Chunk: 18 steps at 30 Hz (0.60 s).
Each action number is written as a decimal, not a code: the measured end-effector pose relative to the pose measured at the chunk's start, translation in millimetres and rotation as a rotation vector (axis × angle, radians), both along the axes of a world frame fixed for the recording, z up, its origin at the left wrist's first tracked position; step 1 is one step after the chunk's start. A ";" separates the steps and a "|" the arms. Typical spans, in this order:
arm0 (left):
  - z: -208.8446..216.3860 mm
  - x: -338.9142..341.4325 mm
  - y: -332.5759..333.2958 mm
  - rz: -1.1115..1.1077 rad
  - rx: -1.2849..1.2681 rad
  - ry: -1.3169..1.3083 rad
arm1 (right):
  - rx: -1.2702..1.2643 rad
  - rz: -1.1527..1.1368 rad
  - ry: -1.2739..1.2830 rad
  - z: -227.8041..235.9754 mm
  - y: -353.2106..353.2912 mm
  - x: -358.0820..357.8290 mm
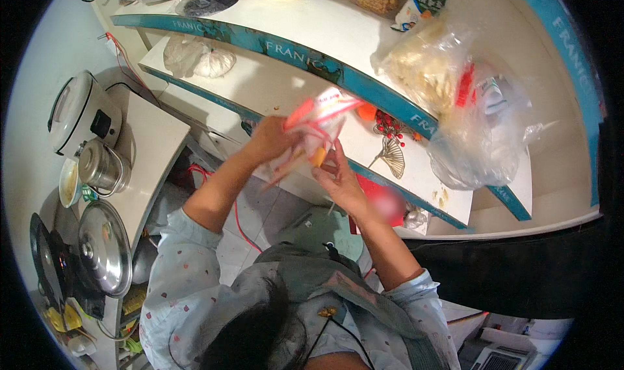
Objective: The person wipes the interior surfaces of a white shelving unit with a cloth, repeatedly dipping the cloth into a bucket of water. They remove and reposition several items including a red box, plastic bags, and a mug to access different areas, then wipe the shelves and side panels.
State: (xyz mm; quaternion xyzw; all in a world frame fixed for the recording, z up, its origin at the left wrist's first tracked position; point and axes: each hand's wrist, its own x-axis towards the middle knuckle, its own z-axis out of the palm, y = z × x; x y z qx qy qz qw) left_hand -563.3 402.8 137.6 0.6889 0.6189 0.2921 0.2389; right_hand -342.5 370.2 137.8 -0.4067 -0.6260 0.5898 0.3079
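Note:
A clear plastic bag with red and white print (325,107) is held up in front of the shelves, smeared by motion. My left hand (272,139) is closed round its left side, with the fingertips hidden behind the plastic. At the bag's lower right, my right hand (339,180) grips the edge between thumb and fingers, beside a small yellow-orange piece (318,156). Whether that piece lies inside the bag, I cannot tell. On the shelf just beyond are red berry sprigs (390,128) and a fan-shaped wire ornament (391,157).
White shelves with teal edges (292,53) curve across the front. Filled clear bags (481,136) hang over the right side. To the left, a counter carries a white rice cooker (84,113), a steel pot (103,167) and a lidded pan (104,248). A green stool (325,230) stands below.

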 end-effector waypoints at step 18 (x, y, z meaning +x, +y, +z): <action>-48.1 203.4 -162.7 -0.262 -0.041 -0.413 | -0.356 -0.558 0.645 -35.5 -121.2 103.9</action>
